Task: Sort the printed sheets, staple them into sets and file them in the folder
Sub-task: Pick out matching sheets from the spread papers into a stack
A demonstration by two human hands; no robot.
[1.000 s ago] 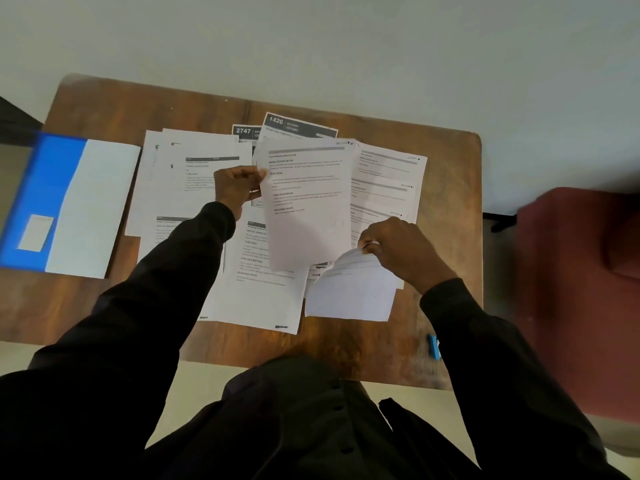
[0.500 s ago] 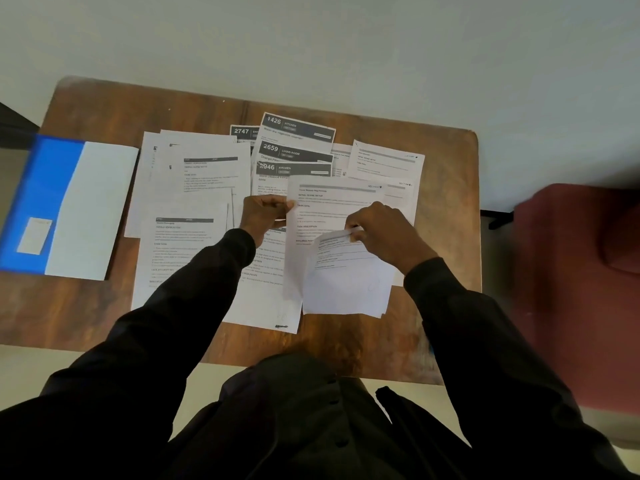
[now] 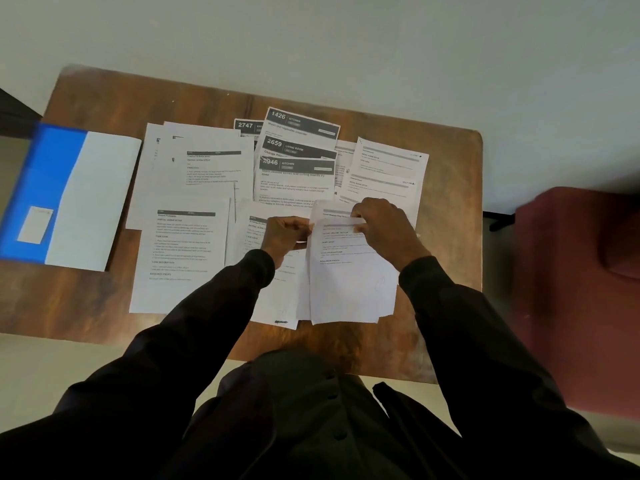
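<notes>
Both hands are on paper. My left hand (image 3: 287, 233) has its fingers curled tight, pinching the left edge of a small stack (image 3: 349, 285) so the pages cannot slide apart. My right hand (image 3: 384, 226) pinches the top edge of the uppermost page and bends it back, I'd say to check the heading underneath against the one on top. The stack sits at about five o'clock of the spread, close to my body where the print reads easiest (whether its bottom edge rests on the worktop (image 3: 104, 299) or hangs just above it, I cannot tell).

The rest is laid out for matching. The numbered sheets (image 3: 301, 147) are fanned at twelve o'clock, each dark header left uncovered so the number shows. The right pile (image 3: 388, 168) lies at two o'clock, just beyond my knuckles. The left piles (image 3: 183, 251) spread from nine to ten o'clock.

The blue folder (image 3: 45, 174) lies flat out at nine o'clock, apart from the paper, waiting. Sorting, by my reckoning, is the step in hand. There's no stapler in sight, and nothing looks filed yet.
</notes>
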